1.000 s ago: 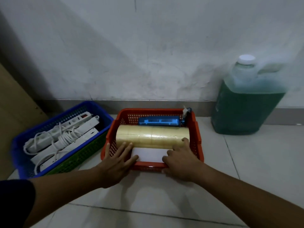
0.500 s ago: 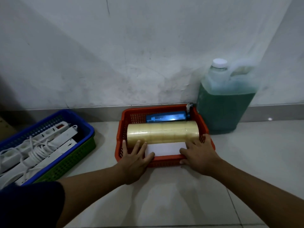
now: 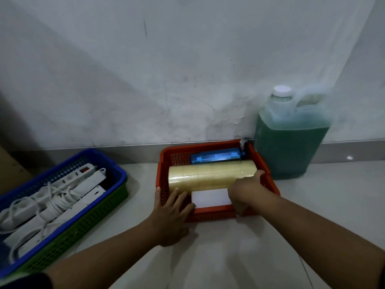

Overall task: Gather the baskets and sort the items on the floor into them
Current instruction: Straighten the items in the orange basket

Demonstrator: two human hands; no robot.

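Observation:
A red basket stands on the tiled floor close to the wall. It holds a long stack of clear tape rolls, a blue object behind them and a white card in front. My left hand rests on its near left corner with straight, spread fingers. My right hand lies over its near right corner, fingers stretched toward the right end of the tape and thumb on the front wall. To the left, a blue basket nested in a green basket holds white power strips.
A large plastic jug of green liquid stands against the wall, touching or nearly touching the red basket's far right corner. A brown board leans at the far left. Bare tiles stretch in front and to the right.
The red basket has slid away from the blue and green baskets, toward the wall and the jug. My right hand has shifted further onto the basket's right side.

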